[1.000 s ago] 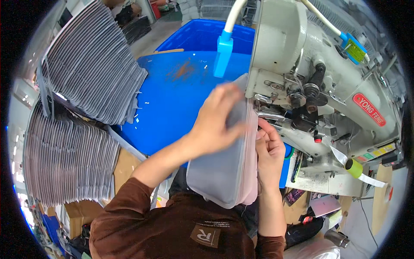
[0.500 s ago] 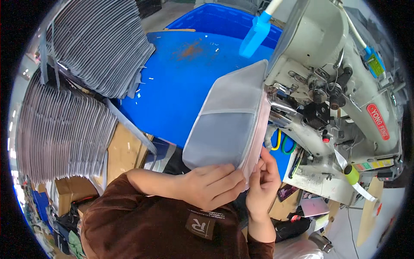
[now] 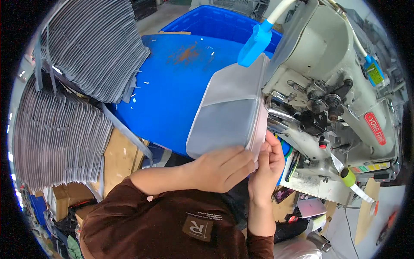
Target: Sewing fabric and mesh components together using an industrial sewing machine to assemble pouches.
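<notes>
A grey fabric panel (image 3: 222,125) with a pale seam across it and a pinkish edge strip stands tilted against the sewing machine (image 3: 319,82), its right edge at the metal arm under the machine head. My left hand (image 3: 222,169) lies over the panel's near right corner, its fingers closed on the edge. Just right of it, my right hand (image 3: 268,166) pinches the pinkish strip between thumb and fingers. The machine's needle area is hidden behind the panel.
Two tall stacks of grey panels (image 3: 92,47) rise on the left, a grey strip (image 3: 127,129) hanging off them. Beneath the panel is a blue table (image 3: 164,99) with scraps; behind it sits a blue bin (image 3: 215,21). A light-blue device (image 3: 255,45) hangs near the panel's top.
Both hands have moved away from my body and slightly right, carrying the panel further along the machine. The view has also shifted a little.
</notes>
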Motion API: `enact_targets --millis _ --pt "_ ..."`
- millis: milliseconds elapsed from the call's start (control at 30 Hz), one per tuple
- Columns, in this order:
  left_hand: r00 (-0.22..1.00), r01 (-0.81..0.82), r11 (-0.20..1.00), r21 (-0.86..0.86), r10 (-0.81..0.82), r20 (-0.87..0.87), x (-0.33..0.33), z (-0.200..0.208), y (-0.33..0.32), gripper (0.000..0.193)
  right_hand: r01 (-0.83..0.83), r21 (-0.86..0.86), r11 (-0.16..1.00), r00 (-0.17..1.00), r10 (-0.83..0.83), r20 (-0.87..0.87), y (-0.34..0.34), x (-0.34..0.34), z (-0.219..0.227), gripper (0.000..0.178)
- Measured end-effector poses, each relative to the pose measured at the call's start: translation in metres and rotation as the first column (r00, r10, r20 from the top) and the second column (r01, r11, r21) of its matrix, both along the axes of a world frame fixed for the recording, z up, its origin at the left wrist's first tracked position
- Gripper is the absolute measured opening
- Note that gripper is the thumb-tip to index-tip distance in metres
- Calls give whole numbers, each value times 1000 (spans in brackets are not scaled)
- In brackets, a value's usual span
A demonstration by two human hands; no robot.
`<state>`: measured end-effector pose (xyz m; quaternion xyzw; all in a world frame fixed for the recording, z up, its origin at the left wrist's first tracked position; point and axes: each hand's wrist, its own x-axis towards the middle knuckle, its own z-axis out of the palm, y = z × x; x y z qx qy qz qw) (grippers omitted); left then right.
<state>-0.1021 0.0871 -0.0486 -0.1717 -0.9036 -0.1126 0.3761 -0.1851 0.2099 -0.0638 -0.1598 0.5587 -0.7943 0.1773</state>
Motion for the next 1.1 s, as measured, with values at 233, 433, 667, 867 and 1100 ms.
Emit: enact_targets --millis 233,433,667,867,1100 --pt "1000 20 994 107 -21 7 -31 0 -16 21 -3 -45 999 995 7 100 -13 -23 4 25" --pt "1000 -19 996 91 16 27 -35 -6 -20 30 13 15 1000 994 -15 105 -21 -29 5 22" --pt "998 -58 998 25 58 -13 -35 -2 -29 32 -144 2 990 987 143 77 -7 -23 2 8" --pt "998 -62 993 97 62 2 -52 -1 -29 25 -109 76 991 994 108 10 -15 -31 1 19" --pt "999 -41 997 72 42 -6 -72 0 -44 20 -78 134 988 997 78 5 -24 -42 1 20"
